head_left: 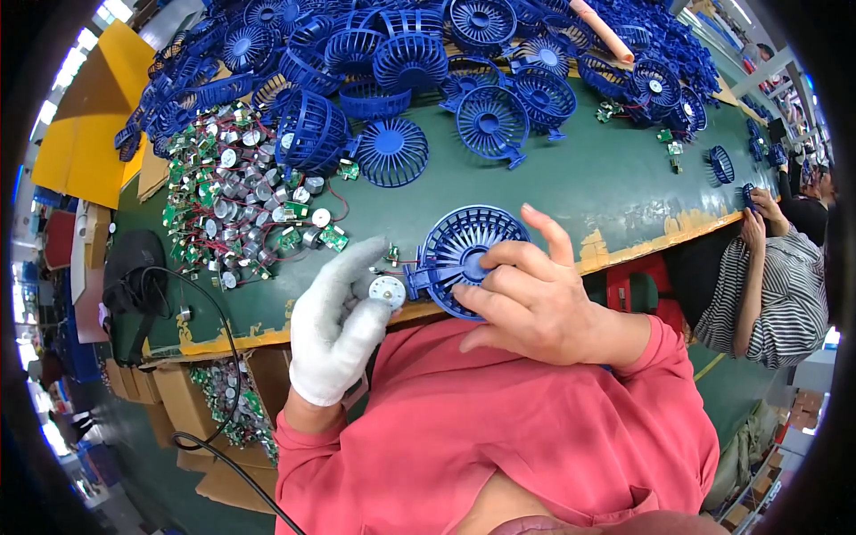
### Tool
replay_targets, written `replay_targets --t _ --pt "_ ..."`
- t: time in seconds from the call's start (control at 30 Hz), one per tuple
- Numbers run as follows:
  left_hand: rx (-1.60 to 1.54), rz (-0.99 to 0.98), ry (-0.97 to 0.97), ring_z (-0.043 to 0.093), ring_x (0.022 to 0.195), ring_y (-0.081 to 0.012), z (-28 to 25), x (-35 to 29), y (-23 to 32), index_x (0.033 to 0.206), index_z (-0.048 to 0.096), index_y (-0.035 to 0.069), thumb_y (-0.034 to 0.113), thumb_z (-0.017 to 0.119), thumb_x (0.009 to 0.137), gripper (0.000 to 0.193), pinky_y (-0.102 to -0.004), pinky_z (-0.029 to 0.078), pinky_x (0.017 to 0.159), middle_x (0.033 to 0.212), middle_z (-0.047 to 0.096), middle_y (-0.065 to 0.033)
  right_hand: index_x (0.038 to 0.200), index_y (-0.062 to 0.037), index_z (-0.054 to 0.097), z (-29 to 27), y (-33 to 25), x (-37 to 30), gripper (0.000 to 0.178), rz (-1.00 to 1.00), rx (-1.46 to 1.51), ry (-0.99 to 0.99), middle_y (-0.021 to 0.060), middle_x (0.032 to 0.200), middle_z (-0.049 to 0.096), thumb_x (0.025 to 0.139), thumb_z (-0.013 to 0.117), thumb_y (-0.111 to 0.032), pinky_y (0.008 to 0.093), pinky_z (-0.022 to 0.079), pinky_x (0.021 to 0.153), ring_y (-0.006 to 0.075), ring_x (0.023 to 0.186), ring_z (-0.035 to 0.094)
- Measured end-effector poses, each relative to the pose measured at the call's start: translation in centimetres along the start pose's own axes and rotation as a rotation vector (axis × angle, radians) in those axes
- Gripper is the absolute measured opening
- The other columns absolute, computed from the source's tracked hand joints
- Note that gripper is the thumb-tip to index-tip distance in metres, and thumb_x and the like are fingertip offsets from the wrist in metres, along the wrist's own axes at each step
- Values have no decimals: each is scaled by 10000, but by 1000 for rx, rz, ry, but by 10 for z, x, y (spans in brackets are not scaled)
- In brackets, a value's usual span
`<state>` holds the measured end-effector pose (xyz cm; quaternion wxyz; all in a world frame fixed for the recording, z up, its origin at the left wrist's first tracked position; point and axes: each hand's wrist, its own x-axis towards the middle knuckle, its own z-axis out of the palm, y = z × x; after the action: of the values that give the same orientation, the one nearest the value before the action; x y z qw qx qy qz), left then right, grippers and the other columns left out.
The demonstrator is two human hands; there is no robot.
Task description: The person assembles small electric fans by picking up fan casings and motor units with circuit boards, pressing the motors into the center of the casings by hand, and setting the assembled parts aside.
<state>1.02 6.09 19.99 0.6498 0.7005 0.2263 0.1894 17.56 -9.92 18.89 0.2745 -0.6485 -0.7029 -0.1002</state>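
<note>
In a white glove, my left hand pinches a small motor with a round white face between thumb and fingers. My bare right hand grips a round blue plastic fan cage from its right side, fingers reaching over its open bowl. The cage is held above the table's near edge, its hinge-like tab pointing at the motor. A small green circuit board shows just beyond my left fingertips; whether it is wired to this motor I cannot tell.
A heap of motors with green circuit boards lies at the left of the green table. Blue fan cages pile up along the far side. A black cable hangs at the left. Another person works at the right.
</note>
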Motion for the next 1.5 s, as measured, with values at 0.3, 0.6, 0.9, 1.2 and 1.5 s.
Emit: replay_targets --t 0.3,0.6,0.9,1.2,1.5 --pt "218 270 -322 612 793 -115 11 5 16 1416 291 -58 1 598 827 667 -245 480 722 848 634 -80 1123 -50 644 -7 2 26 594 -135 174 153 28 841 592 674 738 -427 359 443 744 212 804 581" --pt "848 509 -80 606 881 -301 13 14 1 1175 594 101 268 818 624 617 -374 508 726 1056 583 -119 992 -66 628 -22 11 30 353 -42 -108 25 28 804 550 681 748 -183 418 421 802 217 800 559" --pt "807 696 -196 577 835 -272 8 33 -11 1057 639 124 188 738 707 369 -373 475 697 1013 599 -68 991 -51 610 -28 16 30 321 11 -234 -320 59 807 568 731 724 -201 413 409 848 231 933 546" --pt "819 706 -174 573 815 -263 9 32 -12 1028 645 125 190 743 701 347 -370 470 681 978 601 -59 785 -79 543 -22 22 35 232 9 -144 -334 33 724 534 744 703 -242 337 393 631 209 735 543" --pt "850 697 -159 570 862 -256 8 29 -16 1066 654 130 216 754 691 397 -374 457 772 972 584 -61 836 -69 653 -21 30 38 258 -60 -71 -358 37 773 588 694 708 -277 347 393 704 208 833 544"
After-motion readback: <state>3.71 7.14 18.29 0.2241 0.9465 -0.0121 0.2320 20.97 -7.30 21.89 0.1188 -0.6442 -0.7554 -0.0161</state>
